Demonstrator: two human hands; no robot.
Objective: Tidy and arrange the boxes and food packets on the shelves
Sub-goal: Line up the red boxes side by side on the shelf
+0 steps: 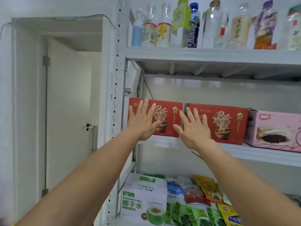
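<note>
Pressing flat against printed card in the head view, both hands were spread with straight fingers and grasped nothing. The left hand [141,121] lay on the front of the left red box [171,115]. The right hand [193,129] lay over the seam, mostly on the right red box [228,123].

Both boxes stood at the left end of the middle shelf [254,154], side by side and close to touching, with a pink box [276,128] just beside the right one.

They looked like stiff cardboard — likely light enough to slide under a palm. The smooth face might let a hand slip, so the short ends or the bottom edge seemed the surer hold.

Each red box's long axis ran along the shelf — printed front facing outward, its picture upright.
</note>
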